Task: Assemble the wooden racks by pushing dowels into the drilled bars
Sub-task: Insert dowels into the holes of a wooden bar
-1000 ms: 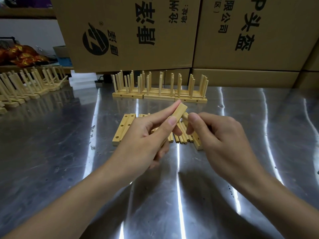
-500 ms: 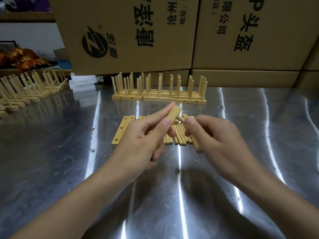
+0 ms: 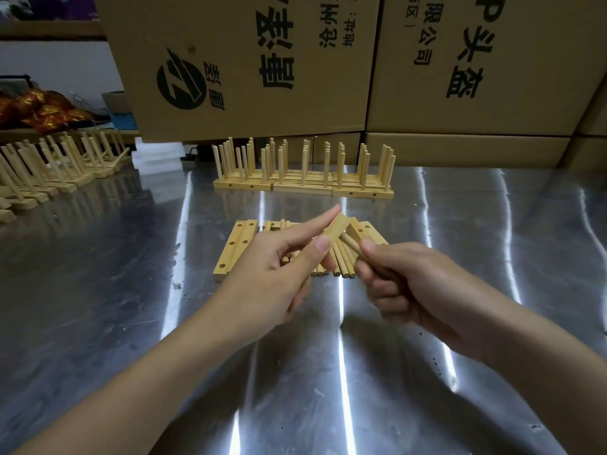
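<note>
Centrally, bar [image 3: 335, 228] in left hand [image 3: 279, 274], dowel [image 3: 350, 242] in right hand [image 3: 414, 284]

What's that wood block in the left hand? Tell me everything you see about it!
The bar is a pale, smooth piece of wood with flat sides and a squared end. The left hand pinches it between thumb and fingers, hiding most of its length. It is tilted, free end up and away, in the air above the loose dowels on the shiny metal table. A round dowel, gripped by the right hand, meets its side near that end. No holes show on the visible part.
</note>
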`<state>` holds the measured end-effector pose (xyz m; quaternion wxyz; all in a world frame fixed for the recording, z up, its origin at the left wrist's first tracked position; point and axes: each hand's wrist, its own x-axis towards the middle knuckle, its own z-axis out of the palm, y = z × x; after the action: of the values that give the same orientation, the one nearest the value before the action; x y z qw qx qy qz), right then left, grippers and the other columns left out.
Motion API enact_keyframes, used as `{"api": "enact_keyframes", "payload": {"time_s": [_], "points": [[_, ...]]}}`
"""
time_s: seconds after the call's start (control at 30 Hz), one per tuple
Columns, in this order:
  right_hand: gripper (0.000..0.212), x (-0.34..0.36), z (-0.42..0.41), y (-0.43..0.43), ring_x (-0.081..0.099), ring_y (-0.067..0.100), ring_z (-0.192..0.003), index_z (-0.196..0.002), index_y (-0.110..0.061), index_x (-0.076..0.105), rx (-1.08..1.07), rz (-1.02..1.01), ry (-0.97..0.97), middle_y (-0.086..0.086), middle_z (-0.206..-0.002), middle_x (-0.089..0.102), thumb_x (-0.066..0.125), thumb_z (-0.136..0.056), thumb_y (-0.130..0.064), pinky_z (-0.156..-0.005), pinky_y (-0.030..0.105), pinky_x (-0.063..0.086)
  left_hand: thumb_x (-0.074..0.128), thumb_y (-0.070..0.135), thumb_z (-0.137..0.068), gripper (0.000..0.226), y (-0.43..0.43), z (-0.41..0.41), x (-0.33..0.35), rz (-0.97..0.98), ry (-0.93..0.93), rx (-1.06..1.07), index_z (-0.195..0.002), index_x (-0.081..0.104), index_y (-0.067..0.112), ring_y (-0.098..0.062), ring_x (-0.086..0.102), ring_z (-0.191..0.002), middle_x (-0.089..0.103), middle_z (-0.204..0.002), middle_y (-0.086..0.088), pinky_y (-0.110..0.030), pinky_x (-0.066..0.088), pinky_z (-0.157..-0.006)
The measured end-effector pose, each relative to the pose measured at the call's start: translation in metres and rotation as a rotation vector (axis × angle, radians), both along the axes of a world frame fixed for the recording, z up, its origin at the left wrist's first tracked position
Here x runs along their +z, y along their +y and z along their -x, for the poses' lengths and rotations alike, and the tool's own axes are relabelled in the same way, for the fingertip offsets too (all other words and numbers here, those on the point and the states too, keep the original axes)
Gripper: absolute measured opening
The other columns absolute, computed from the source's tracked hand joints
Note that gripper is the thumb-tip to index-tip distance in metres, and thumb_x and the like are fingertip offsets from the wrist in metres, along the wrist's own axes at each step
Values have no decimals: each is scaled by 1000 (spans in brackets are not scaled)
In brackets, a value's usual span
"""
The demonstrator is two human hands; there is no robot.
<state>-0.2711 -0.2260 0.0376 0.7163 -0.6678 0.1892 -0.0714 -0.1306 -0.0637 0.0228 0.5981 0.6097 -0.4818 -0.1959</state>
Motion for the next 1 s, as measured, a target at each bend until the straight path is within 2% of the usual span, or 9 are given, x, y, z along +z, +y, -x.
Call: {"api": "enact_keyframes", "payload": {"time_s": [0.13, 0.23, 0.3, 0.37, 0.43, 0.53, 0.63, 0.8, 1.0], "points": [[43, -18, -9, 18, 53, 9, -64, -82, -21, 64, -236, 813, -131, -9, -69, 60, 40, -113, -40, -64, 34, 44, 54, 34, -108, 42, -3, 1, -7, -6, -132, 116, -149, 58, 44, -11, 44, -51, 68, -82, 11, -21, 37, -45], [48, -23, -10, 22, 59, 6, -77, -79, -26, 61, -271, 941, -140, -19, -77, 64, 34, -112, -48, -67, 22, 42, 51, 36, -110, 42, -2, 0, -7, -38, -204, 139, -151, 55, 45, -6, 43, -49, 62, -64, 21, -17, 37, -46], [50, -21, -10, 21, 54, 5, -64, -70, -24, 55, -278, 977, -133, -19, -63, 58, 37, -112, -43, -58, 19, 36, 51, 36, -110, 42, -1, 0, -5, -46, -197, 109, -150, 56, 46, -6, 45, -49, 64, -66, 16, -15, 37, -45], [52, -17, -10, 21, 43, 8, -50, -65, -22, 50, -235, 846, -110, -11, -51, 45, 41, -112, -41, -52, 21, 31, 53, 33, -109, 40, 1, -2, -2, -38, -130, 56, -147, 59, 46, -9, 44, -51, 63, -73, -4, -15, 36, -43], [53, -10, -7, 19, 27, 7, -41, -62, -25, 51, -132, 312, -102, -11, -51, 30, 46, -112, -41, -42, 20, 26, 54, 30, -109, 40, 3, -4, 2, -43, -67, 9, -145, 62, 44, -15, 40, -53, 53, -77, -24, -18, 34, -42], [43, -2, -1, 17, 17, 5, -42, -71, -23, 54, 52, -186, -54, -9, -58, 22, 52, -109, -44, -32, 15, 21, 53, 28, -110, 41, 3, -6, 2, -78, -59, -27, -147, 60, 43, -16, 40, -53, 54, -68, -7, -24, 32, -41], [42, -4, -3, 17, 16, 6, -44, -76, -22, 65, 33, -51, -51, -7, -59, 22, 50, -110, -42, -34, 15, 19, 50, 25, -112, 41, 1, -7, -1, -99, -99, -19, -149, 57, 39, -9, 43, -51, 59, -64, 20, -22, 35, -42], [37, -16, -13, 23, 33, 6, -47, -83, -21, 67, -158, 444, -171, -12, -54, 40, 48, -112, -32, -41, 14, 28, 52, 25, -111, 38, 0, -6, -3, -83, -126, 58, -142, 61, 46, -7, 46, -51, 67, -79, 11, -16, 39, -46], [40, -21, -15, 22, 39, 1, -45, -81, -29, 72, -192, 298, -141, -18, -54, 41, 48, -112, -34, -44, 9, 30, 52, 28, -112, 40, -2, -9, -5, -111, -171, 94, -146, 59, 47, -7, 44, -50, 66, -74, 15, -16, 38, -47]]}}
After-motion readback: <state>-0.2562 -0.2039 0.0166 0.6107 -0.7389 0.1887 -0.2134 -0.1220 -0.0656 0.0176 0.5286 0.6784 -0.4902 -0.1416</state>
